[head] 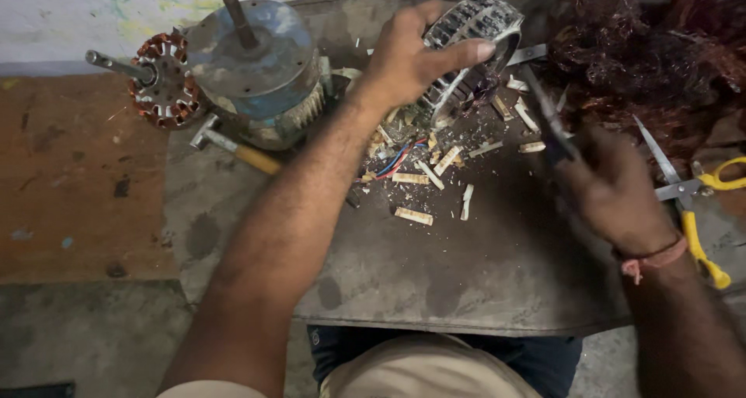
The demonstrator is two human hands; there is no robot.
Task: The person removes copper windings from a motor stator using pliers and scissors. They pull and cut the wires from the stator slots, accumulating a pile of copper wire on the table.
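Steel stator core [466, 52], slotted and ring-shaped, stood tilted on edge at the far side of the dark surface [435, 266]. Left hand [412, 56] gripped its rim, fingers clamped over the top. Right hand [614, 188] closed round a thin dark tool [548, 110]. Core judged heavy, rigid, sharp-edged; best held by the outer rim. Paper slot scraps [413, 215] lay near; scissors [688, 196] at right.

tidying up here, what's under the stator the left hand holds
Under the stator, tilted up by the left hand, lie pale slips and red and blue wires on the board. Directly beneath is hidden.
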